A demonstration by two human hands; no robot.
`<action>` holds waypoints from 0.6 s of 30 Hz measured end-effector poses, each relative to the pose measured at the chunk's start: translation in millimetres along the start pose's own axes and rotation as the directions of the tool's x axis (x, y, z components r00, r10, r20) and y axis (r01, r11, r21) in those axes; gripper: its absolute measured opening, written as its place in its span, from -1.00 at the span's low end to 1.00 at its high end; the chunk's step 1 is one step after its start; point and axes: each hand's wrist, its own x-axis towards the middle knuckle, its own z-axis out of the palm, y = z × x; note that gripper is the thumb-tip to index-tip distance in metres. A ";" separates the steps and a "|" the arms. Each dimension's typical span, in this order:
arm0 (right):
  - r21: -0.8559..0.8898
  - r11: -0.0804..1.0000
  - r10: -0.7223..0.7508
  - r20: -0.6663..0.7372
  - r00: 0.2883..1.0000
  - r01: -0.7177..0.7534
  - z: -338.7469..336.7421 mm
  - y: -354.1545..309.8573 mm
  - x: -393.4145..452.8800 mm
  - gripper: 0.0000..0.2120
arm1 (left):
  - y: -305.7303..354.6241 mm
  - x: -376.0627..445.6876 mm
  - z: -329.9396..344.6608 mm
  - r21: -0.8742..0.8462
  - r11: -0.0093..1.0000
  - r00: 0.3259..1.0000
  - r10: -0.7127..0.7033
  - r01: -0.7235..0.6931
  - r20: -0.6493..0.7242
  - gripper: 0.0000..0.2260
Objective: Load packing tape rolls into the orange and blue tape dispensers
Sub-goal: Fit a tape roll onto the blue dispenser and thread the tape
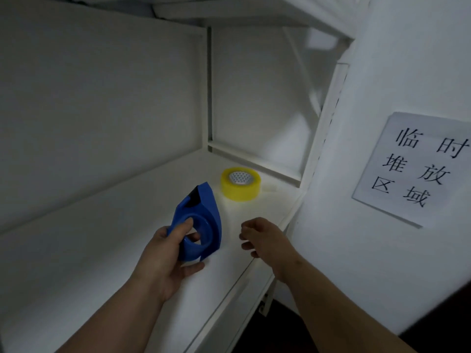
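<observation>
While the left hand (163, 253) grips the blue tape dispenser (197, 222), its thumb lies across the dispenser's upper face beside the round opening, and its fingers curl around the lower edge, one fingertip showing through the hole. Held this way, the dispenser stands tilted just above the white shelf (102, 250), its pointed nose with the dark cutter aimed away from the palm, up and toward the back of the shelf. No roll sits inside it; the hub ring shows bare blue.

Beyond the nose of the gripped dispenser, a little to its right and apart from it, the yellow packing tape roll (240, 183) lies flat on the shelf, its patterned white core facing up. A small clear scrap (270, 187) sits just beside the roll on the side away from the dispenser.

To the right of the grip, level with the dispenser's body and not touching it, the right hand (265, 238) hovers over the shelf's front edge. Its fingers are loosely curled toward the dispenser and hold nothing.

Farther right of that hand, a paper sign (415, 166) with black Chinese characters is stuck to the white wall (407, 59). No orange dispenser is in view.
</observation>
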 end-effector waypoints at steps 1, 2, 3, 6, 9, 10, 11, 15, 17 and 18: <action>-0.034 0.999 -0.011 -0.018 1.000 0.010 -5.6 -0.1 13.5 -0.81 | 1.0 9.8 5.8 0.015 1.000 1.000 0.004 -0.004 -0.019 -0.82; -0.095 0.995 -0.040 -0.038 0.998 0.037 -9.9 -0.7 27.9 -0.79 | 2.0 19.0 11.7 0.032 0.999 0.999 0.014 -0.013 -0.040 -0.82; -0.171 0.983 -0.084 -0.052 0.995 0.074 -14.0 -1.5 43.5 -0.77 | 3.2 27.7 17.7 0.049 0.998 0.998 0.033 -0.030 -0.060 -0.81; -0.412 0.890 -0.224 -0.024 0.974 0.194 -26.4 -5.7 93.9 -0.71 | 5.9 51.8 37.5 0.100 0.990 0.982 0.114 -0.099 -0.150 -0.79; -0.619 0.727 -0.362 0.023 0.932 0.298 -37.7 -4.9 140.5 -0.66 | 5.2 70.4 56.9 0.140 0.981 0.963 0.162 -0.134 -0.215 -0.85; -0.663 0.673 -0.410 0.034 0.911 0.328 -41.6 -4.2 152.9 -0.64 | 4.7 75.3 63.8 0.147 0.979 0.957 0.171 -0.139 -0.234 -0.85; -0.704 0.612 -0.456 0.058 0.888 0.361 -45.1 -3.4 164.6 -0.61 | 4.1 79.6 70.3 0.151 0.978 0.948 0.178 -0.142 -0.263 -0.84; -0.791 0.366 -0.510 0.270 0.817 0.490 -56.0 -2.7 206.7 -0.47 | 0.8 90.6 89.8 0.163 0.975 0.897 0.202 -0.149 -0.394 -0.78; -0.811 0.301 -0.436 0.351 0.829 0.502 -55.7 -3.1 223.1 -0.42 | -1.0 92.3 93.7 0.153 0.977 0.873 0.202 -0.148 -0.444 -0.74; -0.820 0.284 -0.391 0.373 0.841 0.496 -54.0 -2.8 229.5 -0.40 | -1.6 92.2 94.3 0.141 0.978 0.863 0.201 -0.152 -0.464 -0.73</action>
